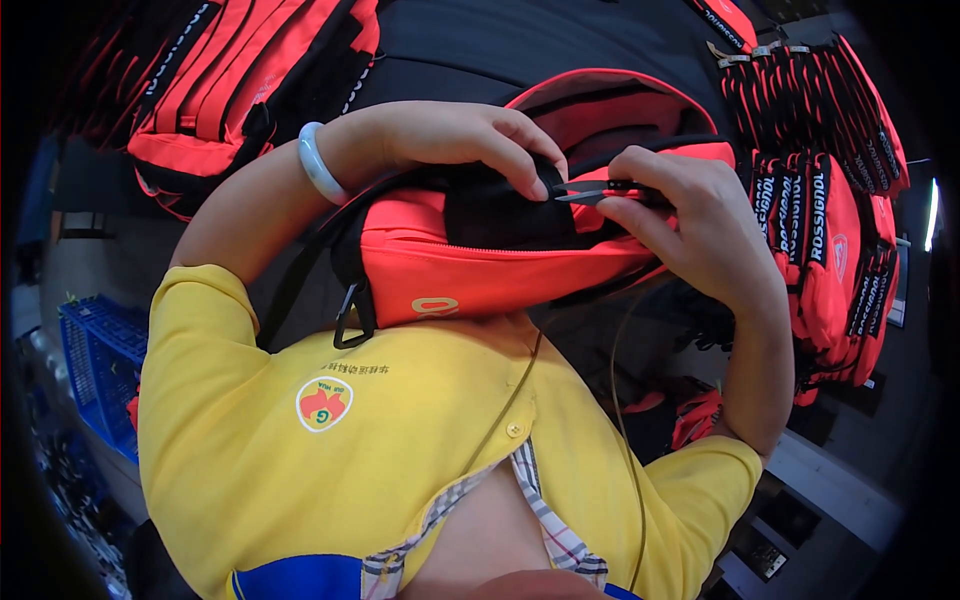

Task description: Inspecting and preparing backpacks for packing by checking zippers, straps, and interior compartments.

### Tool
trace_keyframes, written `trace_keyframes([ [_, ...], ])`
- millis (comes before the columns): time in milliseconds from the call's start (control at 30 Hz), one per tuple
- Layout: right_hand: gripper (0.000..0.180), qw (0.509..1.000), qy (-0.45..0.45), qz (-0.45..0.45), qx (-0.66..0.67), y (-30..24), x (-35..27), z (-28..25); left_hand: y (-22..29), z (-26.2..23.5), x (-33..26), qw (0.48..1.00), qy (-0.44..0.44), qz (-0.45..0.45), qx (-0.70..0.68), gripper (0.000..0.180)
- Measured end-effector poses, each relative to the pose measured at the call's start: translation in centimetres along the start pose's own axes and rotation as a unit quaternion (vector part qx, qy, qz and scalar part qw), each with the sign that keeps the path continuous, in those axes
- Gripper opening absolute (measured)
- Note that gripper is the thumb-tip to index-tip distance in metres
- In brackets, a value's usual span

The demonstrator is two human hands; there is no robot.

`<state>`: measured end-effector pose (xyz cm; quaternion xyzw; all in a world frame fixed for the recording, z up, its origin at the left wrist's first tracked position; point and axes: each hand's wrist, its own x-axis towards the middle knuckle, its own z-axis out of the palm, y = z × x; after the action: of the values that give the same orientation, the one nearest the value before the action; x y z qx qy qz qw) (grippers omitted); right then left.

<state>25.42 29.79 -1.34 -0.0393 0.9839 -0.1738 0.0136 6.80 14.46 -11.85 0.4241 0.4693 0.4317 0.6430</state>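
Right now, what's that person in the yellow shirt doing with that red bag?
The person is working on a red-and-black bag with both hands. The left hand pinches its black fabric, while the right hand holds small snips with the blades a little apart, pointing toward the left fingertips. Whether the blades touch anything is too small to tell. More bags like it are at the upper left and along the right side.
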Motion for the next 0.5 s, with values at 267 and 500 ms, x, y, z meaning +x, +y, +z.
trace_keyframes([
  [267, 0.018, 1.000, -0.016, -0.007, -0.006, 0.11, 0.18, 0.01, -0.35, 0.21, 0.13, 0.999, -0.009, 0.003, -0.051, 0.032],
  [500, 0.017, 1.000, -0.007, -0.020, -0.010, 0.07, 0.31, 0.33, -0.34, 0.09, 0.00, 0.998, -0.008, 0.005, -0.066, 0.033],
])
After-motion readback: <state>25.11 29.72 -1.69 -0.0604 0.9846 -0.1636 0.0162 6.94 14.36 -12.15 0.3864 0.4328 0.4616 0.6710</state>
